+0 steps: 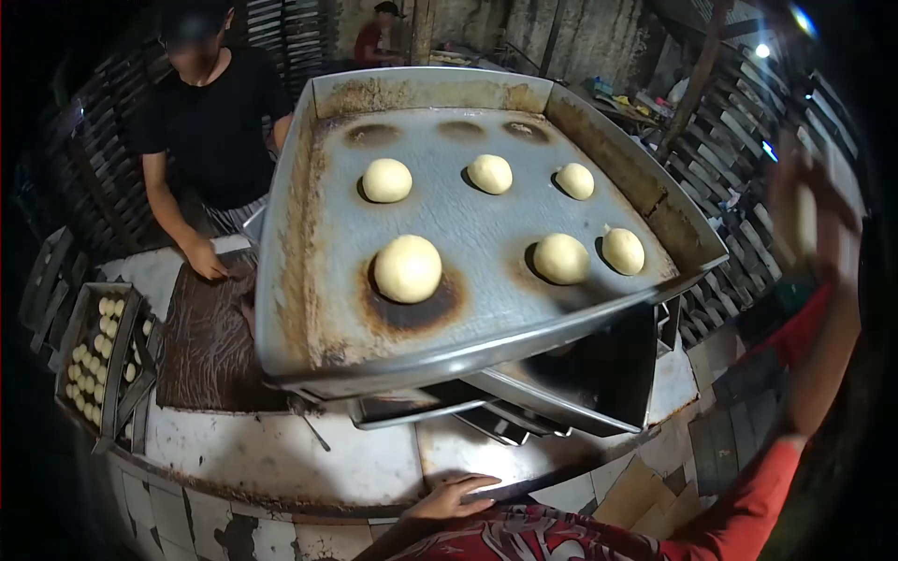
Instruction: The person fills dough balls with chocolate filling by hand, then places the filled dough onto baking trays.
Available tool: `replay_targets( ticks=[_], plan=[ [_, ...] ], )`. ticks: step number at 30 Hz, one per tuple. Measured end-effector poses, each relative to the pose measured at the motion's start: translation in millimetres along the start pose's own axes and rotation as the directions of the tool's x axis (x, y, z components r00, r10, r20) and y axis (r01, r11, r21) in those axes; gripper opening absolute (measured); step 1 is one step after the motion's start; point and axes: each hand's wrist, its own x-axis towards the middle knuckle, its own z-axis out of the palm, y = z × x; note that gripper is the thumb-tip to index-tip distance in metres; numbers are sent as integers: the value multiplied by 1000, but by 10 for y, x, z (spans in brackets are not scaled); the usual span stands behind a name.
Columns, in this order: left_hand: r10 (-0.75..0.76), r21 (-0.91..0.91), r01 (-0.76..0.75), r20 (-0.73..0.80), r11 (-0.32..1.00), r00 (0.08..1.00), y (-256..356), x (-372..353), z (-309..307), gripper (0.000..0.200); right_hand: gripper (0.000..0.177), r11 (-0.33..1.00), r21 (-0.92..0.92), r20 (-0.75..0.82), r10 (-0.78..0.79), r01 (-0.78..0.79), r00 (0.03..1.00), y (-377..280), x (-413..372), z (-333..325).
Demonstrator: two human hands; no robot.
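A large metal tray (449, 364) with raised sides rests on top of other stacked trays. Several round, pale dough balls sit apart on its floor, among them a large one (408, 269) at the near left and another (623, 251) at the near right. My left hand (454, 497) lies at the near edge of the table below the trays, fingers extended, holding nothing. Raised at the far right, beyond the tray's side, my right hand (816, 210) is smeared by motion; a pale shape shows by it, but whether it is held is unclear.
Across the table (215, 458), a person in dark clothes (224, 122) reaches toward a brown sheet (201, 346). Boxes with many small dough balls (89, 374) stand at the left. Stacked trays (580, 374) jut out at angles under the top one. Another person (374, 42) is far behind.
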Motion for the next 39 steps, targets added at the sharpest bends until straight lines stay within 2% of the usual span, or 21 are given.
replay_targets(
  ticks=[2,3,6,8,9,11,12,14,15,17,20,21,23,25,27,28,30,34,36,38,39],
  plan=[
    [54,-91,-56,-26,994,998,-94,5,40,43,34,957,-109,-708,115,-269,696,26,392,-341],
    [-38,-195,31,-32,980,999,-107,-15,58,43,34,931,-205,-789,26,-302,614,-273,928,-240],
    [123,51,-117,-140,992,983,-139,-148,14,45,36,409,-842,-540,-648,-353,536,1241,1981,-1024],
    [87,117,-68,-174,991,981,-350,-261,125,43,51,950,-56,-676,191,-307,712,2005,2644,-453],
    [63,182,-22,-219,983,974,-395,-271,129,42,58,826,-463,-554,14,-322,832,2009,2738,24],
    [-140,-66,128,-240,990,961,-161,-228,94,41,60,826,-256,-234,451,-502,861,1801,2555,266],
    [-340,-323,265,-204,908,918,-59,-186,107,41,59,854,-150,-346,427,-499,835,1840,2470,135],
    [-318,-249,271,-172,930,932,-62,-20,165,39,57,885,71,-549,420,-460,723,2167,2282,-140],
    [-282,-176,256,-143,951,949,-106,78,197,38,48,910,409,-661,244,68,709,3122,2129,-442],
    [-149,-200,120,-136,972,979,-566,276,438,41,36,938,141,-724,317,-318,613,2415,1482,-606],
    [-130,-101,126,-33,987,991,65,856,536,35,41,899,42,-871,247,-437,424,3499,773,-249],
    [-117,-74,113,-53,991,992,78,1002,637,33,38,954,-123,-919,-4,-275,395,4218,610,121],
    [-498,-343,448,-70,826,864,288,1278,934,32,43,879,146,-811,368,-453,454,5184,239,1118],
    [-583,-448,488,-95,749,807,257,1483,1165,30,40,731,224,-595,626,-644,504,6007,-151,2107],
    [-452,-202,408,-292,890,843,158,1482,1461,35,38,432,375,-347,886,-820,308,6895,-463,2980],
    [-709,-774,327,-214,543,672,805,1786,1582,51,36,250,521,-274,955,-816,118,6677,-529,3002],
    [-688,-730,315,-284,607,668,658,1810,1701,51,35,119,600,-287,955,-791,-74,6925,-545,3196],
    [-658,-741,218,-371,635,655,489,1796,1938,52,37,257,527,-485,874,-810,-38,7205,-224,3401],
    [-623,-752,139,-411,644,665,419,1755,2052,53,38,416,362,-548,819,-834,170,7327,-76,3504],
    [-556,-758,25,-455,651,695,330,1662,2149,53,48,479,544,143,756,-689,639,7340,-107,3236],
    [-501,-753,-43,-478,657,721,279,1621,2190,54,41,506,665,160,623,-550,766,6806,-156,3052]
  ],
)
